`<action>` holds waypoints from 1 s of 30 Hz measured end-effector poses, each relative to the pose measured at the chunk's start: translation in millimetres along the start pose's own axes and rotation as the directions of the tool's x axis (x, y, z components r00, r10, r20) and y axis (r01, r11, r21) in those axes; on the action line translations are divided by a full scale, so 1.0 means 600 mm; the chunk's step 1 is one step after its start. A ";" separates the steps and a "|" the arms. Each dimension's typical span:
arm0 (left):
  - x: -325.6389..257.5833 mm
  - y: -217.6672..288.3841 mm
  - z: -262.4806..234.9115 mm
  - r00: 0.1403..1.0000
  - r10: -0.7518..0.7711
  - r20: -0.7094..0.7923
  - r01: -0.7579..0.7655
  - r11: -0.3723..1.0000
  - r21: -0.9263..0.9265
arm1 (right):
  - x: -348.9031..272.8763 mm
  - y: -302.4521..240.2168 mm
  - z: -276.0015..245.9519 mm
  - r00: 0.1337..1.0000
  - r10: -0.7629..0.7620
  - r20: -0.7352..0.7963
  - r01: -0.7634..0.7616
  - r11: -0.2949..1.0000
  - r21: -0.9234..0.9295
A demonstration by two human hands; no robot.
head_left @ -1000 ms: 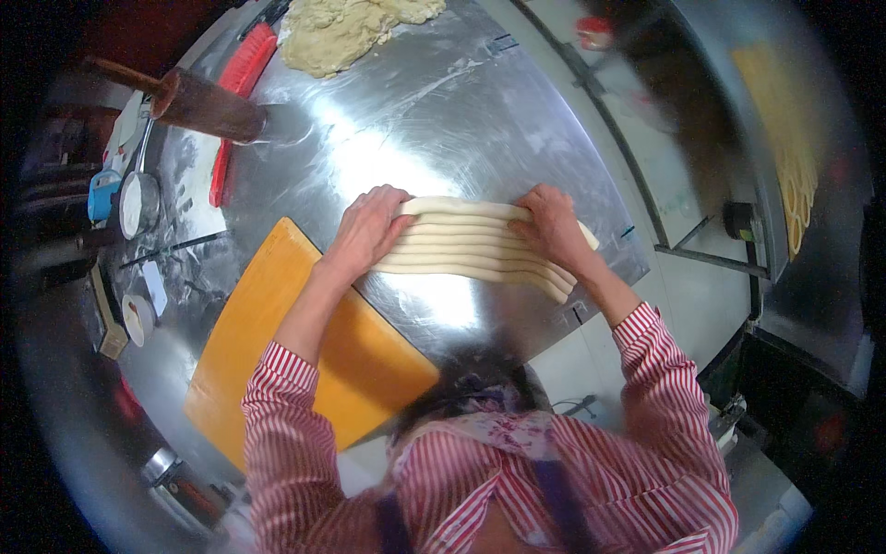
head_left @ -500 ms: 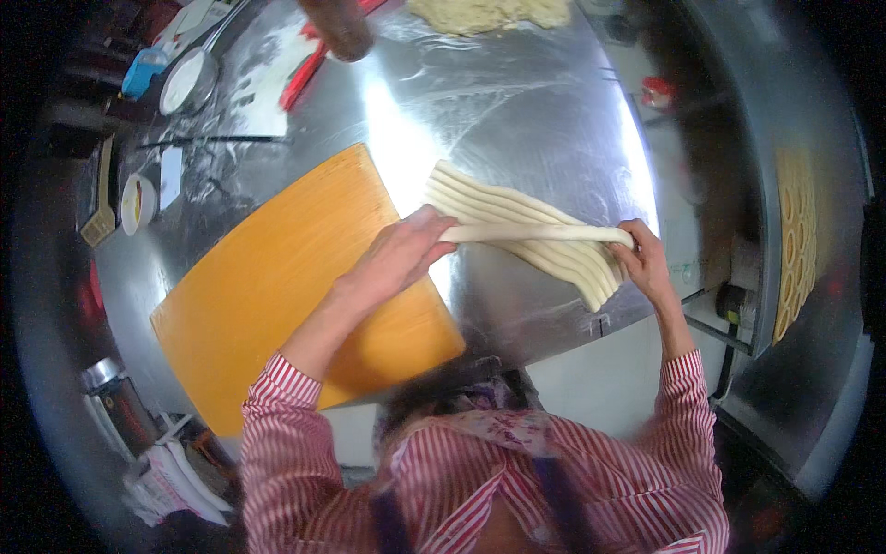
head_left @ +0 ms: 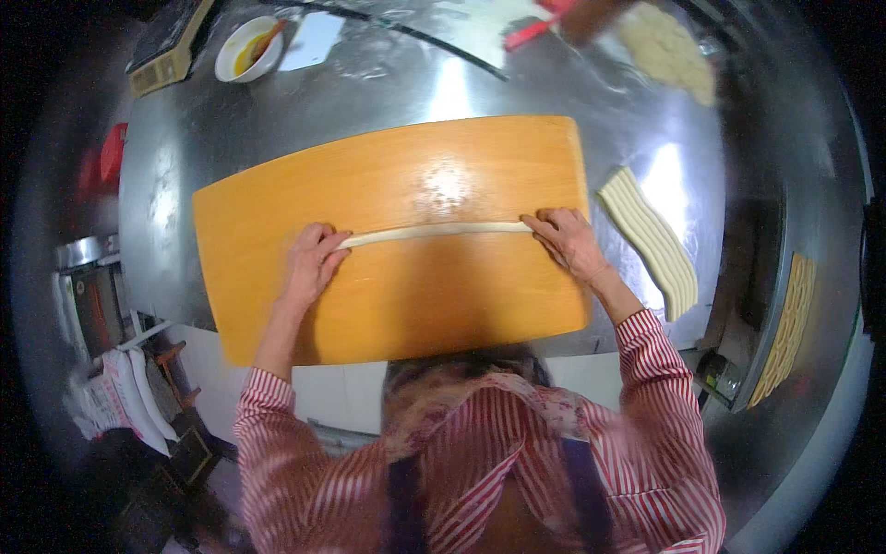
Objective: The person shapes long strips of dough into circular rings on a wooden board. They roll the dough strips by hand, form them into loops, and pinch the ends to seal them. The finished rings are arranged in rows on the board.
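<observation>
A long pale dough strip stretches from side to side over the orange-yellow board. My left hand pinches its left end between thumb and fingers. At the other end, my right hand has its thumb and fingers closed on the strip. The strip is nearly straight, on or just above the board; I cannot tell which along its middle. Several more dough strips lie side by side on the metal table, right of the board and close to my right forearm.
The metal table surrounds the board. At the back stand a white bowl with yellow liquid and a brush, a white card and a dark rod. A dough slab lies far right. Shaped dough pieces rest on a right-hand tray.
Both hands have carried one dough strip leftward, from above the other strips to the board. It now looks longer and thinner, with my hands farther apart. The view has turned left.
</observation>
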State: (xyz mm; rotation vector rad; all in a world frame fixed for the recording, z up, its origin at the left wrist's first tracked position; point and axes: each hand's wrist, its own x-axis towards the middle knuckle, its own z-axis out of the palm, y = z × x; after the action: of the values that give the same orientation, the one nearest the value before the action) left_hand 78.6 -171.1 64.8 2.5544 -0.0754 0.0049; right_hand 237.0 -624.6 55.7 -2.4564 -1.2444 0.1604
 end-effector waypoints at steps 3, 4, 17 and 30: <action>-0.066 -0.060 0.009 0.997 -0.036 -0.072 0.037 0.999 0.023 | 0.013 -0.022 0.017 0.997 0.078 0.020 -0.079 0.997 0.026; -0.076 -0.064 0.001 0.996 -0.058 -0.066 0.057 0.998 -0.007 | 0.009 -0.023 0.014 0.993 0.117 0.032 -0.119 0.992 0.044; -0.123 -0.131 0.026 0.970 0.010 -0.243 -0.015 1.000 -0.020 | 0.154 -0.184 0.035 0.995 0.096 -0.037 -0.092 0.991 0.101; -0.143 -0.062 0.077 0.978 -0.185 -0.096 0.205 0.936 0.287 | 0.278 -0.405 0.256 0.911 -0.310 0.271 0.353 0.927 -0.128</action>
State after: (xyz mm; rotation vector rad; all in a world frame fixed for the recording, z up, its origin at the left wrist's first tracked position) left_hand -5.5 -161.1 4.2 2.8473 0.2230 0.0284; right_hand 113.2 -318.3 18.8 -2.3722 -1.8382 0.2799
